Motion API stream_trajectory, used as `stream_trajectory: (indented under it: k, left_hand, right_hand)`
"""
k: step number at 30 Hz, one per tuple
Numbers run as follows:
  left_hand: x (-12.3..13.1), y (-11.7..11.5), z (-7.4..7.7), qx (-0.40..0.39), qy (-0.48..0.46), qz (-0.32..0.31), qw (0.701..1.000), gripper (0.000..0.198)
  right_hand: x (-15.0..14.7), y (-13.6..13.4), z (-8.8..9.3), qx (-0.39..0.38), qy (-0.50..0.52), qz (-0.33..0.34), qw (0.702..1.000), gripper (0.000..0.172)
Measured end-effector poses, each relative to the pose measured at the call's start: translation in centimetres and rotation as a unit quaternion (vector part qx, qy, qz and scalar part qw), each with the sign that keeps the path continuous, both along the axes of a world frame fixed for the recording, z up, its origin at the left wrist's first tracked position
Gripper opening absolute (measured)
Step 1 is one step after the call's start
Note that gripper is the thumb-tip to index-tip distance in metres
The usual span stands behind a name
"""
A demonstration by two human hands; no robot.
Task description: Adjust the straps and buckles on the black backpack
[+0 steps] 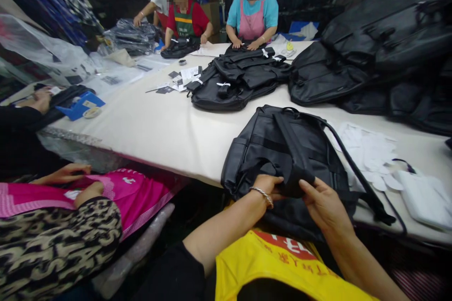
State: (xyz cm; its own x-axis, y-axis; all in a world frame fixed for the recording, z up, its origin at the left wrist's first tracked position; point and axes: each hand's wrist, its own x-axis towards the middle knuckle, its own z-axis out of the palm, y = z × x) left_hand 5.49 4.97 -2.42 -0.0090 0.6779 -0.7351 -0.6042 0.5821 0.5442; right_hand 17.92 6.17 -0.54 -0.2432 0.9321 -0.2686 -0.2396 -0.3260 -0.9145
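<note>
A black backpack (252, 155) lies at the near edge of the table, its straps facing up. My left hand (268, 187), with a bracelet at the wrist, grips the lower part of one padded shoulder strap (291, 150). On the other side of that strap, my right hand (323, 202) pinches it between thumb and fingers. Both hands are closed on the strap, close together. The second strap (360, 176) trails off the bag's right side, its end hanging near the table edge. Some of my fingertips are hidden behind the strap.
More black bags (233, 80) lie mid-table, and a large pile of bags (374, 47) rises at right. White pieces (367, 150) and a white pad (423, 197) sit right. Several co-workers stand around; one in a pink apron (252, 14). A blue box (81, 105) is left.
</note>
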Motion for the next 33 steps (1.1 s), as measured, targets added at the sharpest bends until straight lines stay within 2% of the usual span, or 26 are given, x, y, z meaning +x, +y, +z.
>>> stream_trajectory:
  k: [3, 7, 10, 14, 16, 21, 25, 33]
  left_hand:
    - [0.3, 1.1, -0.3, 0.047, 0.091, 0.016, 0.995, 0.012]
    - [0.6, 1.6, -1.4, 0.086, 0.174, 0.030, 0.981, 0.014]
    - [0.6, 1.7, -2.0, 0.101, 0.192, 0.031, 0.976, 0.014]
    - [0.3, 1.6, -2.3, 0.123, 0.197, -0.004, 0.973, 0.020]
    - [0.1, 1.6, -2.4, 0.135, 0.202, -0.029, 0.970, 0.021]
    - [-0.5, 1.2, -2.3, 0.136, 0.207, -0.076, 0.966, 0.021]
    - [-0.9, 1.0, -2.1, 0.136, 0.197, -0.072, 0.968, 0.022]
    - [-1.8, 1.3, -2.3, 0.082, 0.178, -0.050, 0.979, 0.013]
  right_hand:
    - [-0.1, -0.8, 0.0, 0.034, -0.054, 0.016, 0.998, 0.032]
    - [-0.5, -1.2, -0.3, 0.082, -0.182, 0.025, 0.980, 0.032]
    - [-0.7, -1.2, -1.0, 0.115, -0.277, 0.019, 0.954, 0.033]
    - [-0.5, -0.9, -2.0, 0.154, -0.355, 0.007, 0.922, 0.034]
    - [-0.3, -0.6, -2.5, 0.144, -0.356, 0.025, 0.923, 0.035]
    - [-0.1, -0.1, -2.9, 0.023, -0.271, 0.110, 0.956, 0.044]
    - [-0.3, -0.2, -2.9, 0.004, -0.236, 0.117, 0.965, 0.042]
    - [-0.9, -0.2, -3.1, -0.007, -0.229, 0.166, 0.959, 0.038]
